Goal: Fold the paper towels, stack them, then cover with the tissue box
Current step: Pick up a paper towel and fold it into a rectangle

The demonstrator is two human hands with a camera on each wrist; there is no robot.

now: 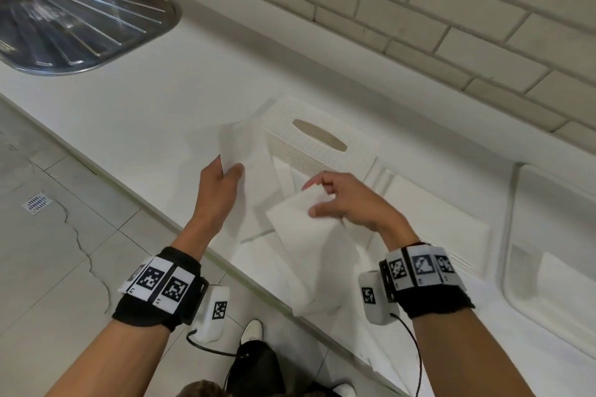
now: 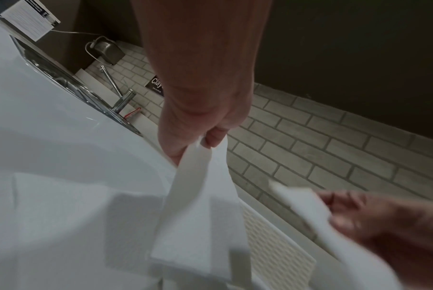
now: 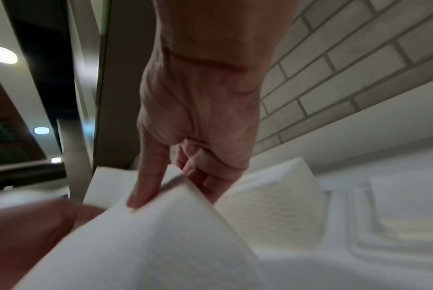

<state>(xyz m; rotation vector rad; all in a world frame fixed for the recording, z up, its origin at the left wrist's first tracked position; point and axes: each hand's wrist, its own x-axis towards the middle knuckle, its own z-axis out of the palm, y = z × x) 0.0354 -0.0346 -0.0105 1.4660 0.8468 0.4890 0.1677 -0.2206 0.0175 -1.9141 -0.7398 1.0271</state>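
The counter (image 1: 135, 100) is viewed from above by the head camera; each wrist camera is aimed closely along its hand, and the tissue box (image 1: 317, 142) is shared by all views.

Black wristbands (image 1: 154, 293) carry white square-code tags, white camera pods (image 1: 214, 313) and black cables (image 1: 416, 345).

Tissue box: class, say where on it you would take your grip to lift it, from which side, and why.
Grip the tissue box by its two long side walls, coming from above. It lies with its oval slot up, and its perforated walls look flat and parallel. Both hands hold paper towel now, so free them first.
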